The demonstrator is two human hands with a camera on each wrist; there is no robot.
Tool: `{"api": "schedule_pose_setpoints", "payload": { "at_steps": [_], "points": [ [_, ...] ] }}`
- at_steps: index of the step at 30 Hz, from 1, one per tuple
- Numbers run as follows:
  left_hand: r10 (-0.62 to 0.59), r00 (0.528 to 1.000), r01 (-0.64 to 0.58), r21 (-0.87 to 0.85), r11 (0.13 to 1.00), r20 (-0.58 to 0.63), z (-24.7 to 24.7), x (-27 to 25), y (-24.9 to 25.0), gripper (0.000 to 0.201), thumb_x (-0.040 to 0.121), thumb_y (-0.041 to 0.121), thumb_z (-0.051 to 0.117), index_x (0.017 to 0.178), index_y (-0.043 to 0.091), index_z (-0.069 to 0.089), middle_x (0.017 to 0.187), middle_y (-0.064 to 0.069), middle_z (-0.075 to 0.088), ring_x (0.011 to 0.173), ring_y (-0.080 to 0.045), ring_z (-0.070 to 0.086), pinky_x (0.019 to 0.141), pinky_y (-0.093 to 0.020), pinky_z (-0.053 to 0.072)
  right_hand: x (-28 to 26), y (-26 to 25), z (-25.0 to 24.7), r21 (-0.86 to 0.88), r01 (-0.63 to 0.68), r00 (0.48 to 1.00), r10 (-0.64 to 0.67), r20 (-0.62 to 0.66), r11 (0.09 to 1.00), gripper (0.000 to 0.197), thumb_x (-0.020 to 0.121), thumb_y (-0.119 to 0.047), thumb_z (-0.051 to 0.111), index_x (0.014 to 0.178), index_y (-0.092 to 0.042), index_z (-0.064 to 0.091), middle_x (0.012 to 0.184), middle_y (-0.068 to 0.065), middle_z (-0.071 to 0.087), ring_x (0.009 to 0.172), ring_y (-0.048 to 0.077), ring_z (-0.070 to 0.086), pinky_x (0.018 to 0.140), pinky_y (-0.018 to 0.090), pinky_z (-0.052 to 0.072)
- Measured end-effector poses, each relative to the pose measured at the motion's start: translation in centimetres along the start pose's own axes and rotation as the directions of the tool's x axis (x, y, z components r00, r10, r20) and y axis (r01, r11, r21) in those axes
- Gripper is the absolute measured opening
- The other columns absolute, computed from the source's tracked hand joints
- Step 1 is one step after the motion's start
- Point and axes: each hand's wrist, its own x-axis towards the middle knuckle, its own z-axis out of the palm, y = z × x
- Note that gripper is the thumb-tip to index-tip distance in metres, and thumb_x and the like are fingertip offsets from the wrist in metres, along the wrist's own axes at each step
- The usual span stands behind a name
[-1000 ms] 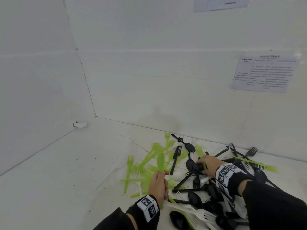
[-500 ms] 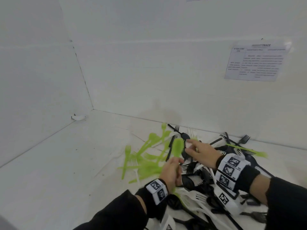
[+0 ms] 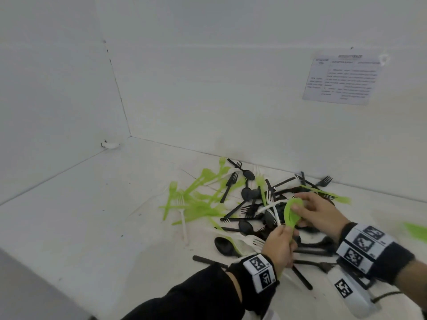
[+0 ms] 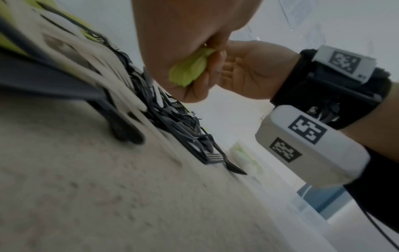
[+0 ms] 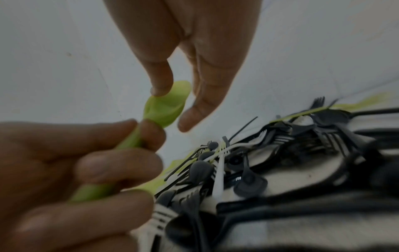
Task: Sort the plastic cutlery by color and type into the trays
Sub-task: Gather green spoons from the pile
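Note:
My left hand (image 3: pixel 280 243) grips the handle of a green spoon (image 3: pixel 291 214) and holds it up over the cutlery pile (image 3: pixel 249 204). The right hand (image 3: pixel 320 212) meets it from the right. Its thumb (image 5: pixel 162 83) lies on the spoon's bowl (image 5: pixel 167 105), and its fingers (image 5: pixel 194 117) are just behind the bowl. Seen from the left wrist, the handle's end (image 4: pixel 187 72) pokes out of my left fist (image 4: pixel 183 42). The pile mixes green, black and white forks and spoons. No tray shows in the head view.
White walls close the table at the left and rear, and a printed sheet (image 3: pixel 342 79) hangs on the rear one. Green pieces (image 3: pixel 198 204) spread to the pile's left, next to a white fork (image 3: pixel 183 218). Another green piece (image 3: pixel 416 233) lies at the right edge.
My left hand has carried the green spoon to the right, over the black cutlery. The right hand left the pile and came onto the spoon's bowl.

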Motion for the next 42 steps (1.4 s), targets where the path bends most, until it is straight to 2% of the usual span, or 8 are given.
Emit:
{"api": "schedule_pose_setpoints", "payload": {
  "at_steps": [8,12,16,26,30,34,39,42],
  "points": [
    [-0.049,0.998,0.053,-0.092,0.994,0.048,3.6,-2.5,-1.3,0.029,0.103,0.029,0.022,0.081,0.019,0.039,0.054,0.004,0.031,0.032,-0.005,0.025,0.040,-0.014,0.021,-4.1,0.9,-0.2,0.076,-0.111,0.994,0.110,0.017,0.991,0.017,0.096,-0.025,0.047,0.096,-0.010,0.053,0.061,0.003,0.056,0.042,0.013,0.051,0.045,0.025,0.043],
    [-0.090,0.993,0.100,-0.139,0.985,0.077,3.1,-3.5,-1.3,0.023,0.101,0.031,0.022,0.086,0.022,0.036,0.053,0.005,0.028,0.034,-0.006,0.022,0.042,-0.010,0.022,-4.3,0.9,-0.2,0.136,-0.094,0.995,0.089,0.047,0.986,0.014,0.097,-0.019,0.046,0.101,-0.008,0.052,0.071,0.008,0.056,0.043,0.015,0.050,0.046,0.025,0.038],
    [-0.105,0.994,0.100,-0.193,0.976,-0.014,1.2,-4.4,-1.0,0.025,0.098,0.031,0.027,0.079,0.021,0.040,0.050,0.005,0.030,0.035,-0.007,0.021,0.041,-0.010,0.019,-3.1,-0.4,2.6,0.156,-0.199,0.977,0.184,0.105,0.967,0.041,0.101,-0.037,0.029,0.085,-0.011,0.056,0.065,0.008,0.057,0.041,0.015,0.046,0.048,0.023,0.031],
    [-0.008,0.937,-0.099,-0.285,0.953,-0.350,-8.6,-4.5,1.5,0.021,0.099,0.024,0.033,0.085,0.015,0.045,0.042,0.005,0.032,0.028,-0.008,0.024,0.038,-0.009,0.020,6.6,-6.0,14.6,-0.260,-0.012,0.961,0.083,0.265,0.966,0.036,0.100,-0.014,0.036,0.132,-0.006,0.050,0.132,0.014,0.053,0.121,0.025,0.052,0.102,0.032,0.040],
    [0.019,0.921,-0.142,-0.288,0.947,-0.389,-10.2,-3.6,2.5,0.025,0.099,0.030,0.035,0.084,0.015,0.048,0.042,0.004,0.034,0.029,-0.008,0.025,0.037,-0.009,0.019,8.0,-6.2,18.4,-0.389,0.107,0.812,0.145,0.565,0.915,0.034,0.100,-0.008,0.036,0.130,-0.001,0.050,0.110,0.020,0.057,0.103,0.019,0.061,0.082,0.018,0.044],
    [0.005,0.906,-0.153,-0.316,0.936,-0.423,-11.1,-2.9,3.0,0.025,0.100,0.030,0.035,0.086,0.014,0.049,0.041,0.005,0.036,0.027,-0.008,0.026,0.036,-0.007,0.020,9.0,-7.0,19.3,-0.523,0.199,0.834,0.136,0.534,0.829,0.019,0.097,-0.005,0.038,0.096,-0.002,0.057,0.078,0.003,0.046,0.072,0.009,0.044,0.052,0.005,0.033],
    [0.003,0.909,-0.151,-0.322,0.934,-0.417,-11.1,-2.7,2.9,0.024,0.100,0.027,0.034,0.086,0.014,0.048,0.041,0.005,0.035,0.027,-0.008,0.026,0.036,-0.007,0.021,9.8,-6.3,19.0,-0.620,0.258,0.840,0.146,0.523,0.741,0.023,0.099,-0.007,0.033,0.111,-0.005,0.052,0.073,0.000,0.040,0.064,0.007,0.038,0.051,0.007,0.028],
    [0.017,0.914,-0.160,-0.321,0.934,-0.405,-10.8,-2.8,3.0,0.023,0.100,0.026,0.034,0.086,0.013,0.048,0.042,0.004,0.034,0.028,-0.008,0.026,0.036,-0.008,0.019,10.1,-6.4,18.9,-0.691,0.295,0.872,0.110,0.477,0.660,0.028,0.096,-0.008,0.038,0.070,-0.014,0.042,0.064,-0.004,0.033,0.057,0.004,0.030,0.053,0.013,0.025]
  ]
}}
